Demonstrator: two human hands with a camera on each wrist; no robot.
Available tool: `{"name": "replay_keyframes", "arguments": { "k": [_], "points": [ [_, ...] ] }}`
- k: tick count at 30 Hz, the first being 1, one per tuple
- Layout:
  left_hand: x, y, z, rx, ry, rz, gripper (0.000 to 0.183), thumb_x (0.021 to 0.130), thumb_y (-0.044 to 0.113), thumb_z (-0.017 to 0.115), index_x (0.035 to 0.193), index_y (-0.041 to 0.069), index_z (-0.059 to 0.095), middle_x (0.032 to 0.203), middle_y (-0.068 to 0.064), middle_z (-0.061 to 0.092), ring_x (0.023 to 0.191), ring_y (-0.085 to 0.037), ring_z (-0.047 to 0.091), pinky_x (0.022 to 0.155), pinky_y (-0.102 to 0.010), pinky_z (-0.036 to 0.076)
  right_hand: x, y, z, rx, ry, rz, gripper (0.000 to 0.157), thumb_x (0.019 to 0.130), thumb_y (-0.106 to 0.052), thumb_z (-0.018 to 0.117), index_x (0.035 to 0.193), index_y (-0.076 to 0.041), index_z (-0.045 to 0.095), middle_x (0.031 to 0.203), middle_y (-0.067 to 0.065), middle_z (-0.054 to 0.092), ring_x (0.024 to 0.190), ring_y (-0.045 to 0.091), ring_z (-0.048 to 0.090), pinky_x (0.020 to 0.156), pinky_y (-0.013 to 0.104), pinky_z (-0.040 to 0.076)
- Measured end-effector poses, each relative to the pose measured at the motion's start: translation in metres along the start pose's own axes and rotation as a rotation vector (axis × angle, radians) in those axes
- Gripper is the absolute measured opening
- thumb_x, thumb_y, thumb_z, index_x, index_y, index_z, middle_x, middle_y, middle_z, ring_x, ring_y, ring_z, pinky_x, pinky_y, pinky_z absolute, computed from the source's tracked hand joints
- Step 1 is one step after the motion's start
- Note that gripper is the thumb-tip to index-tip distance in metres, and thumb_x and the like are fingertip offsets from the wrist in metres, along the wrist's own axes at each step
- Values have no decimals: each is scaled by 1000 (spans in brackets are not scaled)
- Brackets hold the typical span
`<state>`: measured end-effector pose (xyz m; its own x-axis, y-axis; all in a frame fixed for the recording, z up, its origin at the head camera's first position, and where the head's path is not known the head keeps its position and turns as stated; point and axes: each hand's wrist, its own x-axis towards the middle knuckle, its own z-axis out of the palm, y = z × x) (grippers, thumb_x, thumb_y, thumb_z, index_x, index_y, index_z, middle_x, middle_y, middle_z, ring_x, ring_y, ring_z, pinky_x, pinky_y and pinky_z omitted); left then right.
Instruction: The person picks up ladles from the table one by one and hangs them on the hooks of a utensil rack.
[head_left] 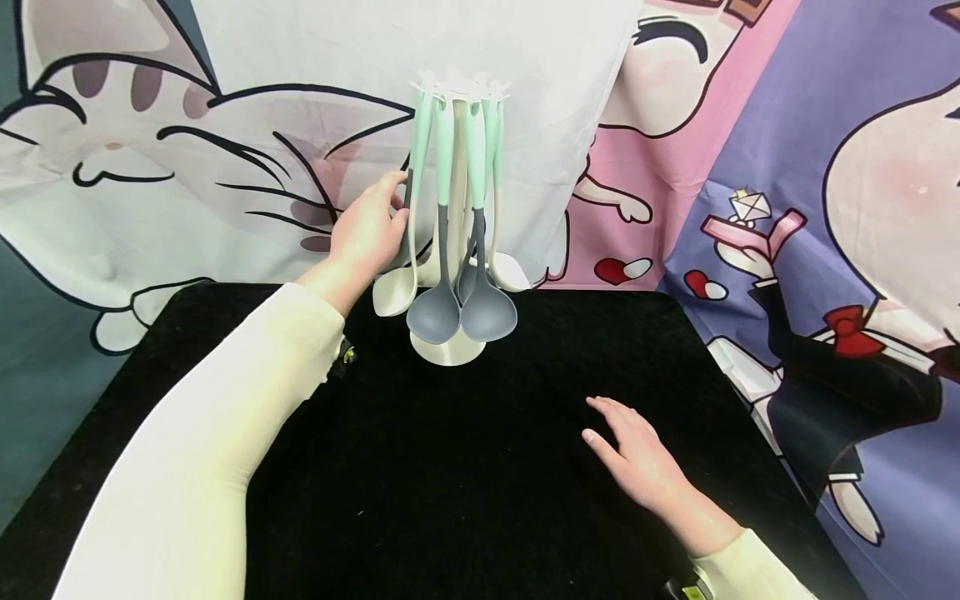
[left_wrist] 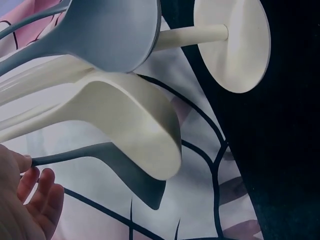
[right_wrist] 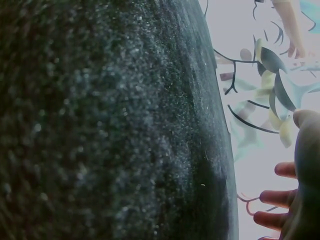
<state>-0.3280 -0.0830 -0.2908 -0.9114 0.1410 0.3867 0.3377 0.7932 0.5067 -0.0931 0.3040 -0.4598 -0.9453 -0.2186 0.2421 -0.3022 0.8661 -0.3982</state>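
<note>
My left hand (head_left: pixel 371 223) reaches to the left side of a utensil stand (head_left: pixel 448 352) at the back of the table. In the left wrist view, its thumb and forefinger pinch the thin shaft of a grey spatula (left_wrist: pixel 131 167), whose flat head angles downward. A cream utensil with a scooped head (left_wrist: pixel 127 117) hangs right beside it. Two grey ladles (head_left: pixel 433 315) with mint handles hang at the front of the stand. Low over the right part of the table, my right hand (head_left: pixel 637 454) holds nothing, its fingers extended and slightly spread.
Another cream utensil (head_left: pixel 510 272) hangs on the stand's right side. Black cloth covers the table (head_left: pixel 450 475). A printed cartoon curtain (head_left: pixel 300 167) rises directly behind the table and continues along its right side (head_left: pixel 885 292).
</note>
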Motion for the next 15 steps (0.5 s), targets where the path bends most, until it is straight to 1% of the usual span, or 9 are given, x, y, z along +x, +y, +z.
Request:
{"name": "replay_keyframes", "arguments": {
  "k": [5, 8, 11, 15],
  "points": [
    [1, 1, 5, -6, -7, 7, 54, 102, 21, 50, 153, 32, 35, 118, 0, 63, 99, -25, 60, 84, -45, 47, -2, -1, 1, 4, -3, 7, 50, 101, -36, 56, 142, -7, 51, 144, 15, 50, 134, 34, 44, 106, 58, 31],
    [0, 1, 5, -27, -21, 10, 55, 102, 21, 49, 154, 34, 33, 118, 1, 64, 98, -24, 60, 83, -44, 47, -2, -1, 1, 3, 2, 6, 49, 101, -35, 57, 142, -7, 51, 143, 15, 51, 134, 34, 44, 106, 57, 31],
    [-2, -1, 5, -60, -29, 7, 55, 103, 22, 47, 154, 36, 32, 121, 1, 64, 98, -21, 61, 82, -43, 47, -2, -1, 0, 3, -1, 5, 49, 101, -35, 56, 142, -8, 51, 143, 15, 51, 134, 34, 44, 106, 57, 31],
    [-5, -3, 5, -90, -39, 0, 50, 104, 24, 44, 152, 34, 35, 124, 3, 63, 105, -16, 63, 85, -41, 47, -2, -1, 0, -2, -8, 4, 50, 102, -36, 56, 142, -7, 51, 143, 15, 51, 134, 33, 44, 106, 58, 32]
  ]
}}
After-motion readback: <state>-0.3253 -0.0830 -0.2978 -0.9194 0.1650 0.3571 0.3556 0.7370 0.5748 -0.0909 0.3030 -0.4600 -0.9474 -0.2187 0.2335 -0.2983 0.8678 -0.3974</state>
